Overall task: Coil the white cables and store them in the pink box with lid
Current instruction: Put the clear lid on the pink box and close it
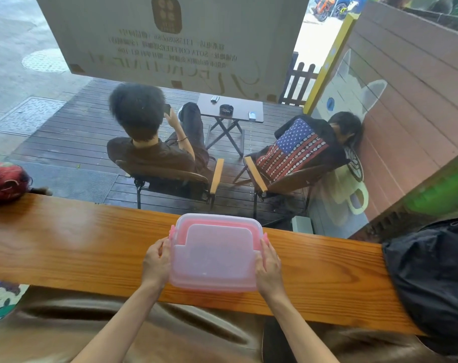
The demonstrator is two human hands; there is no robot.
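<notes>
Holding: both hands grip the box [214, 254] by its short sides, likely to steady it at the latches.
Left hand [156, 260]: fingers closed against the left side, by the pink clip.
Right hand [268, 263]: fingers closed against the right side, same way.
Box place: flat on the counter [65, 247], near its front edge.
Lid [217, 247]: on, seated.
Contents: a dim dark shape shows through; cables cannot be made out.
Bag [432, 279]: well to the right.
</notes>
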